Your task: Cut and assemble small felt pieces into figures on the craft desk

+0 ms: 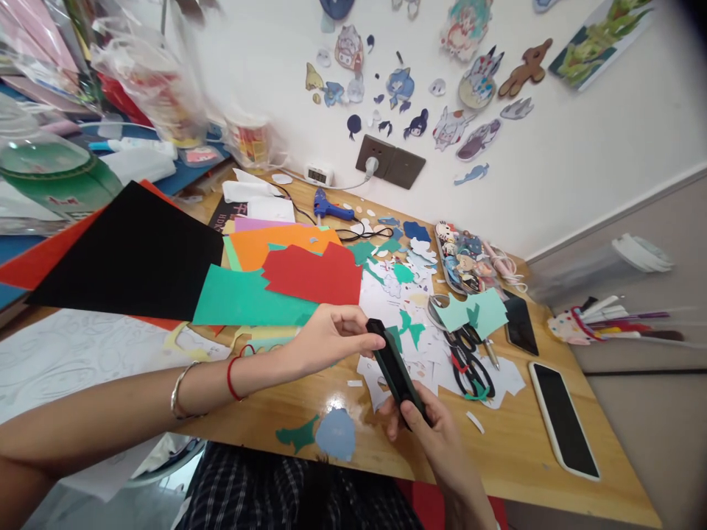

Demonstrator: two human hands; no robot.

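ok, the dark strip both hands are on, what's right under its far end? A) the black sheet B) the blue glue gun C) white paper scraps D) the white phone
C: the left hand and right hand hold the dark strip, whose far end sits over white paper scraps.

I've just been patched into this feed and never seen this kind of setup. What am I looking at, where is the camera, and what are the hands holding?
There is no machine here: a person works with two bare hands, filmed by one camera on their head looking down. The left hand and right hand together hold a long, dark green, flat strip, one at each end. Below lies a wooden table with coloured paper sheets: black, green, red. To the right are black-handled scissors, a white-edged phone and a blue glue gun further back.
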